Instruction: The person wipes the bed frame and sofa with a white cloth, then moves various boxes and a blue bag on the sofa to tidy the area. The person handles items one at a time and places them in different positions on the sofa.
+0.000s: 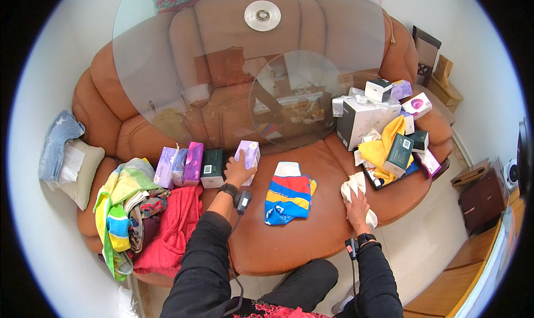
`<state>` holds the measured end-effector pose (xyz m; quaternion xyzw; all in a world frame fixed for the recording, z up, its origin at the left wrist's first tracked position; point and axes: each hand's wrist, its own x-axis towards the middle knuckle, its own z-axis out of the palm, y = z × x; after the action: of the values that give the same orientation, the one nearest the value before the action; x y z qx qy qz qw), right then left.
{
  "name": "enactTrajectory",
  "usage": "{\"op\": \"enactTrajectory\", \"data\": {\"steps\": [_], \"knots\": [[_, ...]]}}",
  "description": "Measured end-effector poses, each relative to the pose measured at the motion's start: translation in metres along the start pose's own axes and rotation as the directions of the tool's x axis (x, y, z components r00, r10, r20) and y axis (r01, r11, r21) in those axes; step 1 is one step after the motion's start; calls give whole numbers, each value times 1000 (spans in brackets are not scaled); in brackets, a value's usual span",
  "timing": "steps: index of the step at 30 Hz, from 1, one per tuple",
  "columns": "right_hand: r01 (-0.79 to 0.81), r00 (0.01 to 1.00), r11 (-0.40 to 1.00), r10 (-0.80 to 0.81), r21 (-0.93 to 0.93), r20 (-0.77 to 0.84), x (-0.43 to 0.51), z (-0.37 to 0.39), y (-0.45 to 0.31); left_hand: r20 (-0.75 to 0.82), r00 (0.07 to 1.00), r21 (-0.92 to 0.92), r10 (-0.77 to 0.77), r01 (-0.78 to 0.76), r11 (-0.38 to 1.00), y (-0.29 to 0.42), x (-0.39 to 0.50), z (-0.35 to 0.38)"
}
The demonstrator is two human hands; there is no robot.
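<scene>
My left hand [240, 170] grips a lilac tissue box [249, 154] at the right end of a row of boxes on the brown leather sofa [250, 251]. Beside it in the row stand a dark green box [212, 167], a magenta box [193, 163], a blue soft pack [179, 167] and another lilac box [165, 167]. On the right, my right hand [358, 206] holds a crumpled white cloth [354, 184] against the seat. Between my hands lies a folded red, blue and yellow striped cloth [288, 197] with a white end.
A large round glass pane [146, 67] with a silver disc [262, 16] spans the sofa's far side. Colourful towels [121, 193] and a red quilted garment [171, 234] lie left. Right are a large white-and-black box [358, 124], a yellow cloth [384, 145] and a dark tray [377, 186].
</scene>
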<state>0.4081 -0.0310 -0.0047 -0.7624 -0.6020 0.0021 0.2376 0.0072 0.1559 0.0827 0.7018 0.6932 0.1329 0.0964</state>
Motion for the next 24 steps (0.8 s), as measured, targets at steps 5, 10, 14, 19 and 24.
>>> {"op": "enactTrajectory", "data": {"steps": [5,10,14,19,24], "knots": [[-69,973,998,70,-10,220,19,-12,-12,-3,991,137,131,-129,982,6,-24,15],[11,939,960,86,-280,333,47,-27,-90,-7,967,-70,254,-254,965,12,-61,7],[231,887,967,-254,103,387,27,-9,-183,69,986,-746,155,-52,664,10,-83,-16],[404,777,914,-325,-31,539,-43,16,-234,284,940,-866,191,337,-370,10,-133,-24],[112,962,918,-195,381,189,-59,17,-215,454,883,-775,121,458,-436,-21,-145,-9]]}}
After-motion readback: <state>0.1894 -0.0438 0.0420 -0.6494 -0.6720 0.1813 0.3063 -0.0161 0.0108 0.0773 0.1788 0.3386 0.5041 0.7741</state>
